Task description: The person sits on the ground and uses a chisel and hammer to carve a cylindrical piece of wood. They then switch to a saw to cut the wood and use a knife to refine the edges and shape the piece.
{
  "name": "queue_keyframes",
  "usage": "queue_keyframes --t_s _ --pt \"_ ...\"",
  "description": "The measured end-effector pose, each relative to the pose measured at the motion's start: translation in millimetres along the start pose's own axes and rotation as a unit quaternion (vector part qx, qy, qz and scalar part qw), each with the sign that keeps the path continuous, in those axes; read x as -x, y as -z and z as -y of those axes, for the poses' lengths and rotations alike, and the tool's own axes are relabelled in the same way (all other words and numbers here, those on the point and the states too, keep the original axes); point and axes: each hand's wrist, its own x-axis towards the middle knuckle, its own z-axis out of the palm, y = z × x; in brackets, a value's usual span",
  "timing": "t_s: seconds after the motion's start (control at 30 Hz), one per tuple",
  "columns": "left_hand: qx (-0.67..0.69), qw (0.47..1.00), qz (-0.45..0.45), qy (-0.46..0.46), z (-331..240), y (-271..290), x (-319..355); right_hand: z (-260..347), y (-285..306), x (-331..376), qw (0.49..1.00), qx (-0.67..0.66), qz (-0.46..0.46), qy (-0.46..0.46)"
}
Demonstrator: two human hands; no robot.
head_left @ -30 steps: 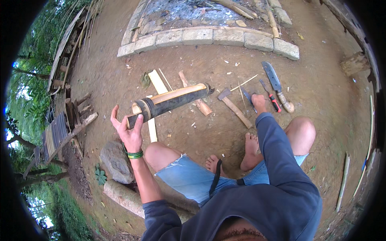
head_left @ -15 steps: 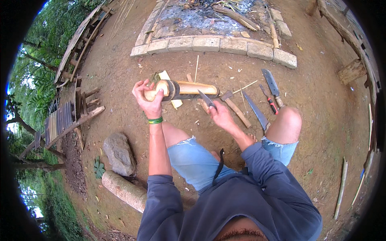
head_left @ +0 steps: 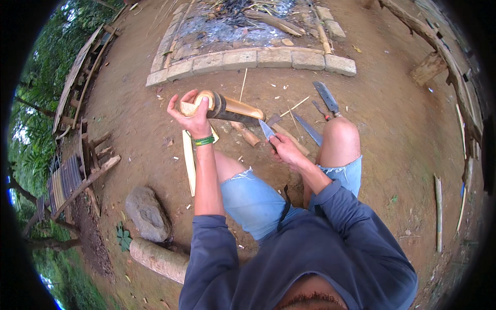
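My left hand (head_left: 193, 118) grips one end of a thick bamboo section (head_left: 235, 107), with my thumb on top. A long opening in its upper side shows the pale inside, and dark skin is left along the near side and in a band. The bamboo slants slightly down to the right. In my right hand (head_left: 287, 150) is a knife (head_left: 266, 130), its blade pointing up and left close to the bamboo's right end. Whether the blade touches the bamboo cannot be told. Beneath my left wrist lies a pale split strip (head_left: 189, 165).
On the dirt lie a short wooden piece (head_left: 246, 134), a hatchet (head_left: 292, 139), a saw (head_left: 309, 129), a red-handled tool (head_left: 321, 110) and a machete (head_left: 326, 97). Ahead is a block-edged fire pit (head_left: 239, 60). A rock (head_left: 148, 214) and a log (head_left: 158, 259) sit left of me.
The view has shifted to the right. The bamboo's right end has dipped, and the knife blade has turned more upright near that end. More of the pale strip on the ground shows.
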Motion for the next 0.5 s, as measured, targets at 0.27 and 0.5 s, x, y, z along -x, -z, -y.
queue_keyframes --t_s 0.27,0.5 --pt "0.029 1.000 -0.003 -0.010 13 -9 0 -27 6 12 0.996 -0.012 -0.067 -0.062" --pt "-0.002 0.999 -0.012 -0.048 7 8 5 -18 -14 -3 0.997 -0.035 -0.055 -0.028"
